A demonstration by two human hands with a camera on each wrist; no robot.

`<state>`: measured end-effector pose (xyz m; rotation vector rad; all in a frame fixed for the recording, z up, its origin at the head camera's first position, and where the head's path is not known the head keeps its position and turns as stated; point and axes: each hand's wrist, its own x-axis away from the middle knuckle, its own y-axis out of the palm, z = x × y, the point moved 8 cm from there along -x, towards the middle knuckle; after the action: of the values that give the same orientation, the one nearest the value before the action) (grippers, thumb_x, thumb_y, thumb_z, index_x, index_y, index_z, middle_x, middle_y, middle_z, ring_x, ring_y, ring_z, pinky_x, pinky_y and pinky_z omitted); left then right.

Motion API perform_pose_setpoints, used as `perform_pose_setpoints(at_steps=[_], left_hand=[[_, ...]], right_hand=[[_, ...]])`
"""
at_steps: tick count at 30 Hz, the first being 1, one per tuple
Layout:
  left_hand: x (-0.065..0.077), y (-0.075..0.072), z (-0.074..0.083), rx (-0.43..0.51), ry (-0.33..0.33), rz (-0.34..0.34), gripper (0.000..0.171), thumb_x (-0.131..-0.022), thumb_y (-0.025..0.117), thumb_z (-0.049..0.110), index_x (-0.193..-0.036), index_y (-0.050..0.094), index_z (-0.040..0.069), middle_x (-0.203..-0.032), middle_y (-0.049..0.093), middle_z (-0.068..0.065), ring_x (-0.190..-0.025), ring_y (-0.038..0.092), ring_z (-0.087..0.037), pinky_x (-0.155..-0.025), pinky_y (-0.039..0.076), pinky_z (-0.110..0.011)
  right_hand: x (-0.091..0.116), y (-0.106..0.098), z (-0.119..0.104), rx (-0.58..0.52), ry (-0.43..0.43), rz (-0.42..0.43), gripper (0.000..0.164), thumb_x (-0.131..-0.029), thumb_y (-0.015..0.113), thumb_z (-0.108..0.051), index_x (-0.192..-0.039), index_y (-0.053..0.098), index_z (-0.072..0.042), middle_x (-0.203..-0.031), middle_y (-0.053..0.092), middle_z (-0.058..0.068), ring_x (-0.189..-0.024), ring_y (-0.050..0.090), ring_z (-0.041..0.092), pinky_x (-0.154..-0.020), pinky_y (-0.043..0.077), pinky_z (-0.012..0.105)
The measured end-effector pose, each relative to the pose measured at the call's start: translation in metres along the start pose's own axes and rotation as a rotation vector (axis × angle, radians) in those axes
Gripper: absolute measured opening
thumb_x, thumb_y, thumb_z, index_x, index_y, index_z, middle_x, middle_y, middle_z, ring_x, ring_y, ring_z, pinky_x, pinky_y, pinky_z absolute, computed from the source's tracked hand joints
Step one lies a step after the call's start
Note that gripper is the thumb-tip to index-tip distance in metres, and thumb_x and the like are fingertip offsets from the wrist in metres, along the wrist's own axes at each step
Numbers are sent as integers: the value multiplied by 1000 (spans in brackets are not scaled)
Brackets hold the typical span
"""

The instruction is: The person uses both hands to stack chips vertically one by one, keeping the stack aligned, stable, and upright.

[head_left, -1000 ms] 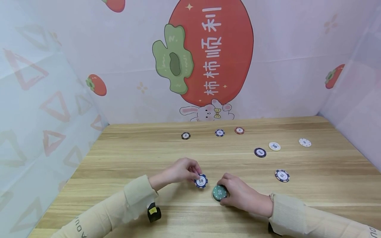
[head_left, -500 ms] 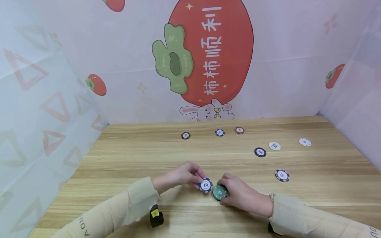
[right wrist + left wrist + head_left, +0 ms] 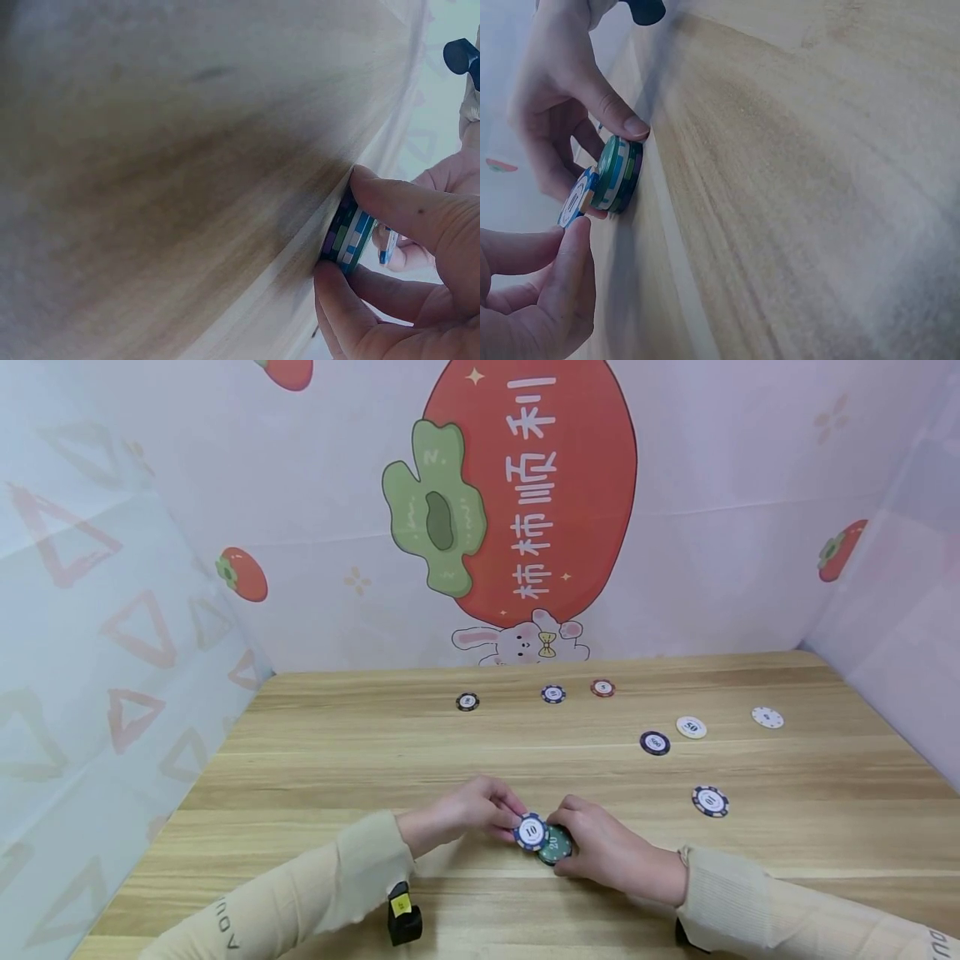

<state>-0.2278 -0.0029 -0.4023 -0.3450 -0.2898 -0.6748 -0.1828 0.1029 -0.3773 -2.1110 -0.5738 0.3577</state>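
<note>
- Spanning the back, a pale backdrop [image 3: 712, 460] carries a large red cartoon fruit [image 3: 592, 527] printed with white characters.
- A wood-grained table [image 3: 360, 735] stretches in front of it.
- A cream left sleeve [image 3: 300, 885] and right sleeve [image 3: 795, 902] reach in from the lower corners.
- The right hand [image 3: 611, 852] curves its thumb and fingers round the rim of a stack of chips, parted only by the stack's width.
- The left hand [image 3: 476, 810], with thumb and fingertips nearly together, pinches one blue-rimmed chip by its edge.
- A black wrist mount [image 3: 405, 927] sits below the left cuff.
- The stack of chips [image 3: 349, 236] lies low at the tabletop, a green chip marked 20 [image 3: 557, 847] on top, with blue-and-white, green and dark purple edges showing below.
- The blue-rimmed chip [image 3: 531, 832], marked 10, slants at the stack's left side, overlapping the green face in the head view; whether they touch, I cannot tell.
- Loose chips lie well apart from the hands: black-rimmed [image 3: 467, 702], blue [image 3: 553, 694] and red [image 3: 603, 688] along the far edge; purple 500 [image 3: 655, 743] just beside white 50 [image 3: 691, 727]; plain white [image 3: 767, 717] farther right; another blue 10 [image 3: 710, 802] nearer the right sleeve.
</note>
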Motion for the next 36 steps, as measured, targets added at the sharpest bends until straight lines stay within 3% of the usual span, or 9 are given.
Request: perform_pose_setpoints(at_steps=[14, 36], left_hand=[[-1, 12, -2, 37, -6, 14, 15, -81, 58, -11, -94, 58, -18, -79, 64, -14, -64, 59, -11, -65, 54, -25], [-1, 23, 5, -32, 12, 63, 9, -80, 60, -9, -88, 59, -14, -73, 59, -8, -57, 56, -8, -61, 53, -23]], right_hand=[[2, 0, 0, 10, -8, 5, 39, -65, 79, -10, -98, 62, 0, -86, 50, -4, -78, 51, 8, -70, 48, 24], [2, -3, -2, 18, 8, 28, 39, -62, 80, -9, -95, 62, 1, -84, 51, -2, -75, 50, 8, -67, 47, 23]])
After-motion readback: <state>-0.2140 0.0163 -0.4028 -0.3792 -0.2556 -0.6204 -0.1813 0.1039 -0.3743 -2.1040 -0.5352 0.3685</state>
